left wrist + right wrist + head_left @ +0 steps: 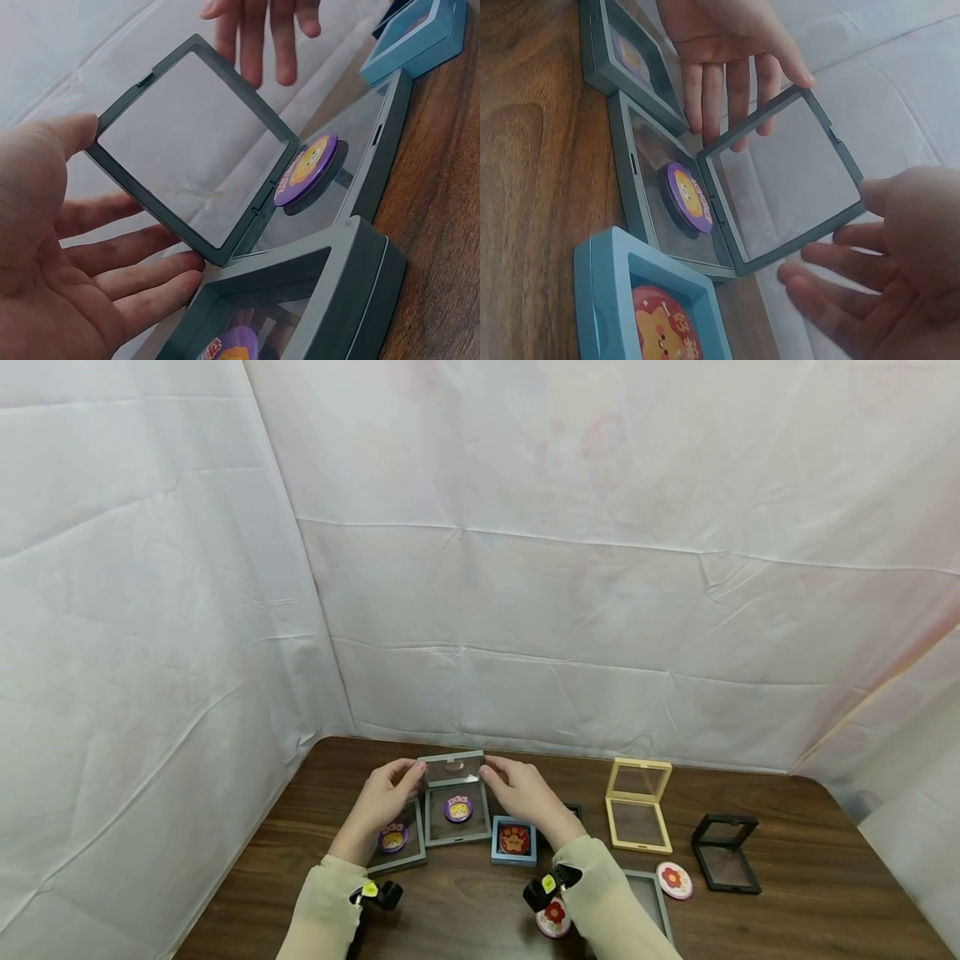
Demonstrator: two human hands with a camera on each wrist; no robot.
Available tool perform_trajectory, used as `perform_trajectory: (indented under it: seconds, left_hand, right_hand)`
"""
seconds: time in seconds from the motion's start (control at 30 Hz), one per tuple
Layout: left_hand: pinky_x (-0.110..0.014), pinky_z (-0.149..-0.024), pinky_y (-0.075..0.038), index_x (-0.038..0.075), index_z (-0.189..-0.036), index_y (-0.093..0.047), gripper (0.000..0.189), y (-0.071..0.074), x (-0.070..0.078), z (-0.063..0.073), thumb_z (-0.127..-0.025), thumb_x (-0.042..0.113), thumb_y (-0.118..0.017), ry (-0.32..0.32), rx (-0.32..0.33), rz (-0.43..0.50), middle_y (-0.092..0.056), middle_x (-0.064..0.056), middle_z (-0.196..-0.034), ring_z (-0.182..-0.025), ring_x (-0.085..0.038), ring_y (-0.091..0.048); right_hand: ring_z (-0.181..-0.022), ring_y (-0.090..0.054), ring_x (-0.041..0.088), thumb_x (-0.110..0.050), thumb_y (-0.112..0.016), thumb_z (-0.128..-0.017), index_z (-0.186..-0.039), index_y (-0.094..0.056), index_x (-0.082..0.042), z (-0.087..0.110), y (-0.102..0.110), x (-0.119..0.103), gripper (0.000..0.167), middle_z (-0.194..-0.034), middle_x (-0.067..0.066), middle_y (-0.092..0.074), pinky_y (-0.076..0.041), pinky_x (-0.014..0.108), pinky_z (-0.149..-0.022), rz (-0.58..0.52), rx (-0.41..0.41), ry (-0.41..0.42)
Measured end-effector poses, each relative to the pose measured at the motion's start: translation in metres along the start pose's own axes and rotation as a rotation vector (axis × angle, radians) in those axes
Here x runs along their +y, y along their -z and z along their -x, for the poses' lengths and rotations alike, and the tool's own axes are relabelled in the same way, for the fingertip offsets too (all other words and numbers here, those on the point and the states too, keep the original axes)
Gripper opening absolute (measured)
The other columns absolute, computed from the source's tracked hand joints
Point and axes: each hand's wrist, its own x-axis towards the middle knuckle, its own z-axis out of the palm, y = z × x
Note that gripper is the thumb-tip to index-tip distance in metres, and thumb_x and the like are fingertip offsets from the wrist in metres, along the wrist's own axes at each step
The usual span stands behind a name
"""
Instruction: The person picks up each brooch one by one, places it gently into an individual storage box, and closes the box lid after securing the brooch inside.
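A grey square display case [459, 840] lies unfolded on the table, its clear-windowed lid [166, 217] tilted up. On the clear film of its base sits a purple-rimmed badge [458, 809] with a yellow cartoon face. My left hand [384, 795] holds the lid's left edge, thumb on the frame and fingers behind it. At the opposite edge my right hand [528, 793] holds the frame between thumb and index finger, the other fingers spread behind. Touching the case on the left is a second grey case [401, 864] with a similar badge [392, 837] inside.
Right of the held case stands a blue case [513, 861] with a red badge. A yellow case [641, 846] and a black case [735, 889] stand unfolded farther right. Flower badges [675, 880] and another grey case [648, 875] lie near my right forearm. White cloth [525, 693] hangs behind.
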Motion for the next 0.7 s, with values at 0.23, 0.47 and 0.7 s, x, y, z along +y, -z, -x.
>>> perform_trajectory:
  seconds: [0.23, 0.47, 0.7]
  left_hand:
    - [-0.044, -0.092, -0.06, 0.006, -0.136, -0.073, 0.045, 0.0014, -0.0013, 0.0016, -0.114, 0.043, -0.061, -0.003, 0.0, -0.119, -0.075, -0.016, -0.127, -0.112, -0.028, -0.072]
    - [-0.049, -0.096, -0.058, 0.008, -0.136, -0.074, 0.042, 0.0021, -0.0012, 0.0034, -0.114, 0.041, -0.061, -0.012, -0.022, -0.154, -0.075, -0.013, -0.129, -0.113, -0.026, -0.072]
    - [-0.054, -0.106, -0.056, 0.007, -0.147, -0.065, 0.049, 0.0024, -0.0022, 0.0051, -0.111, 0.04, -0.067, 0.007, -0.055, -0.137, -0.071, -0.014, -0.138, -0.125, -0.032, -0.071]
  right_hand:
    - [-0.133, -0.066, 0.04, -0.039, -0.048, -0.119, -0.155, -0.058, 0.001, 0.0009, -0.0018, 0.0003, 0.055, -0.147, 0.02, -0.068, -0.053, 0.058, -0.11, -0.017, -0.019, -0.033]
    - [-0.136, -0.064, 0.038, -0.046, -0.046, -0.118, -0.153, -0.063, -0.003, 0.0002, -0.0029, -0.0012, 0.057, -0.145, 0.018, -0.069, -0.051, 0.058, -0.113, -0.029, -0.004, -0.069]
    - [-0.132, -0.067, 0.039, -0.047, -0.048, -0.118, -0.148, -0.066, -0.001, -0.0001, -0.0021, -0.0008, 0.058, -0.139, 0.019, -0.072, -0.053, 0.058, -0.11, -0.037, -0.029, -0.094]
